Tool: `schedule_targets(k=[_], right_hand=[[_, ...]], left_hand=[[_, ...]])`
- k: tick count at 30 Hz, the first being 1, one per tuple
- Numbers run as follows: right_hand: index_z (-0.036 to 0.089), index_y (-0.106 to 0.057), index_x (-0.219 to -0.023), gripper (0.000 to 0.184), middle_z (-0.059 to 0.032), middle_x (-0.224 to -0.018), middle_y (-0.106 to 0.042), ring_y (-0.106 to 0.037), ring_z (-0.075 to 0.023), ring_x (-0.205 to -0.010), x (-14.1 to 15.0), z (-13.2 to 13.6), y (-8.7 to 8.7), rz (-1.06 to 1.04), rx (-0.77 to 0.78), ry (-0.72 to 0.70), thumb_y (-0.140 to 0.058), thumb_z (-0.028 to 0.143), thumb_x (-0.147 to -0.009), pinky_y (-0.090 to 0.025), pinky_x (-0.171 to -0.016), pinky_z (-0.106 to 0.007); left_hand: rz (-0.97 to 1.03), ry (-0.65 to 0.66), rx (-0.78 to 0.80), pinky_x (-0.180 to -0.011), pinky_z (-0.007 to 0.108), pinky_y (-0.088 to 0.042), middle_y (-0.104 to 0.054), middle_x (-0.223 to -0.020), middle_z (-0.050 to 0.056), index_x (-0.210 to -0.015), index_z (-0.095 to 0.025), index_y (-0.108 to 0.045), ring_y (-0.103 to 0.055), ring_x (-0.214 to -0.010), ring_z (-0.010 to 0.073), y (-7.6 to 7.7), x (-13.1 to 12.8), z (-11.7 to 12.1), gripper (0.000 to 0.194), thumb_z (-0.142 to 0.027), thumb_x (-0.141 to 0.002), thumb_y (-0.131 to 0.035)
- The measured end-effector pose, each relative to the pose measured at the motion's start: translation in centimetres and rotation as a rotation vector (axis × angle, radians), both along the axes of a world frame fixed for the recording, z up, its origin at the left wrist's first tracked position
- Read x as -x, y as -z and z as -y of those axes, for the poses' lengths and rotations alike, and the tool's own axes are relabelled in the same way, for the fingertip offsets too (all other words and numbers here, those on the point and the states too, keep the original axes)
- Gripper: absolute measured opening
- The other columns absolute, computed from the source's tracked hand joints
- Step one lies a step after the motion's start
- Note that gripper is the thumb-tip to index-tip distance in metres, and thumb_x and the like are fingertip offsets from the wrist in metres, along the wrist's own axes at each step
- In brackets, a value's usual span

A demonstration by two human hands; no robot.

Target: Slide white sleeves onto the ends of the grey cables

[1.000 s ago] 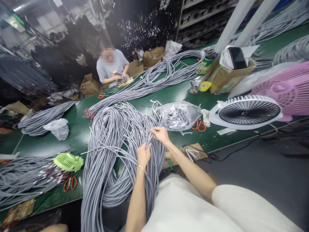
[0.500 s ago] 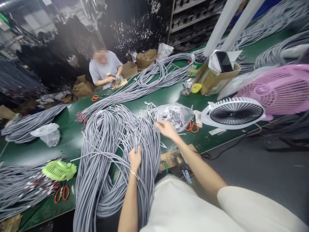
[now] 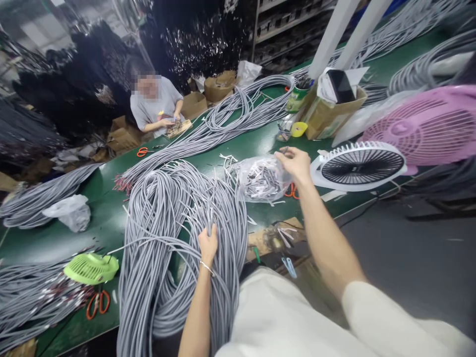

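Taking the left hand [image 3: 208, 243] as the centre of the clock, this hand was wrapped around a few round grey cable ends [image 3: 210, 213], with its fingers pressed together on them. Probably it held them in this way so that the ends lay side by side, pointing to twelve o'clock, and did not mix with the others. A large heap of long, grey, plastic-coated cables [image 3: 143, 258] lay under and around this hand, its strands running past the near table edge towards seven o'clock, perhaps because the smooth green table [image 3: 106, 213] was too narrow for their length.

The right hand [image 3: 298, 162] was at two o'clock, its thumb and fingers bent and close to each other; if they pinched some small thing, I cannot tell. It was just beside a clear, soft plastic bag [image 3: 284, 174] with many thin white and grey strips [image 3: 262, 181] in it, between one and two o'clock. The bag seemed to be placed there for easy reach of the right arm. Scissors with orange handles [image 3: 292, 191] lay partly hidden just below this hand, likely for the same reason
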State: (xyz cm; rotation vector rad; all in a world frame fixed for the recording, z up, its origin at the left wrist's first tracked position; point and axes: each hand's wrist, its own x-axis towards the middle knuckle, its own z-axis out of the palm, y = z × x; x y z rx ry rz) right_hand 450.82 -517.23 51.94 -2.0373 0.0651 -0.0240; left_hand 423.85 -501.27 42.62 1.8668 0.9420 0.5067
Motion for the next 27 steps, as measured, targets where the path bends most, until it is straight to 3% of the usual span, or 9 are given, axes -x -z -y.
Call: schedule_targets(k=[3,5,7,9,13,16,19,23,27], right_hand=[[0.010,-0.052,-0.122,0.058,-0.0202,-0.121,-0.054,-0.055,-0.0315,-0.104,1.0,2.1,0.5,0.148,0.247,-0.077,-0.067,0.023,-0.068,-0.043,-0.086,-0.041],[0.009,-0.054,-0.119,0.045,-0.0212,-0.117,-0.056,-0.056,-0.0305,-0.102,3.9,0.9,2.2,0.139,0.285,-0.217,-0.057,0.023,-0.077,-0.042,-0.087,-0.042],[0.011,-0.064,-0.099,0.025,-0.0158,-0.095,-0.066,-0.060,-0.0250,-0.087,7.6,-2.2,4.2,0.076,0.227,-0.415,-0.048,0.023,-0.083,-0.044,-0.081,-0.036],[0.016,-0.065,-0.078,0.017,-0.0076,-0.076,-0.067,-0.061,-0.0188,-0.072,11.0,-6.2,5.8,0.037,0.155,-0.614,-0.050,0.023,-0.082,-0.045,-0.071,-0.028],[0.016,-0.060,-0.060,0.025,0.0001,-0.055,-0.059,-0.055,-0.0128,-0.055,14.7,-13.3,7.3,-0.024,0.046,-0.847,-0.055,0.028,-0.080,-0.040,-0.055,-0.021],[0.015,-0.055,-0.054,0.037,0.0024,-0.049,-0.052,-0.049,-0.0111,-0.050,15.2,-15.3,7.5,-0.047,0.014,-0.879,-0.049,0.033,-0.085,-0.036,-0.050,-0.021],[0.013,-0.060,-0.064,0.035,0.0008,-0.058,-0.058,-0.054,-0.0124,-0.057,15.2,-14.9,7.8,-0.031,0.008,-0.835,-0.044,0.034,-0.088,-0.038,-0.055,-0.021],[0.013,-0.064,-0.090,0.030,-0.0071,-0.083,-0.067,-0.062,-0.0174,-0.079,15.3,-13.4,7.9,0.002,0.071,-0.743,-0.038,0.028,-0.091,-0.044,-0.071,-0.025],[0.012,-0.065,-0.092,0.029,-0.0148,-0.085,-0.068,-0.064,-0.0244,-0.083,15.4,-13.1,6.8,0.026,0.191,-0.697,-0.042,0.029,-0.091,-0.044,-0.074,-0.032]], left_hand=[[0.020,-0.038,0.042,-0.056,0.027,-0.040,-0.046,-0.051,-0.001,-0.060,-0.018,-0.056,-0.047,-0.053,0.0149,0.6,0.0,-0.4,0.051,-0.066,-0.072,-0.045],[0.055,-0.078,0.067,-0.060,0.028,-0.043,-0.052,-0.055,0.000,-0.079,-0.017,-0.064,-0.052,-0.055,0.0158,1.1,0.0,-0.7,0.048,-0.061,-0.077,-0.045],[0.043,-0.133,0.056,-0.062,0.028,-0.045,-0.056,-0.057,0.000,-0.090,-0.017,-0.065,-0.056,-0.058,0.0168,1.4,0.0,-1.0,0.045,-0.056,-0.080,-0.046],[-0.011,-0.173,0.021,-0.064,0.030,-0.047,-0.059,-0.058,0.002,-0.085,-0.017,-0.065,-0.059,-0.061,0.0192,1.6,0.0,-1.3,0.042,-0.054,-0.080,-0.047],[-0.081,-0.174,-0.068,-0.072,0.037,-0.048,-0.064,-0.066,0.011,-0.069,-0.015,-0.064,-0.064,-0.074,0.0267,1.4,-0.3,-1.6,0.039,-0.050,-0.079,-0.049],[-0.080,-0.170,-0.163,-0.087,0.038,-0.045,-0.067,-0.096,0.016,-0.087,-0.013,-0.065,-0.061,-0.099,0.0287,1.1,-0.4,-1.7,0.034,-0.042,-0.081,-0.047],[-0.062,-0.101,-0.183,-0.097,0.036,-0.040,-0.061,-0.118,0.016,-0.109,-0.014,-0.060,-0.054,-0.115,0.0259,1.1,-0.6,-1.6,0.038,-0.036,-0.084,-0.043],[-0.128,-0.015,-0.178,-0.094,0.037,-0.042,-0.062,-0.117,0.017,-0.114,-0.014,-0.057,-0.055,-0.114,0.0266,1.7,-1.0,-1.5,0.039,-0.036,-0.087,-0.038],[-0.187,0.016,-0.210,-0.088,0.039,-0.045,-0.065,-0.106,0.018,-0.111,-0.014,-0.057,-0.060,-0.105,0.0303,2.9,-1.5,-1.8,0.041,-0.040,-0.080,-0.052]])
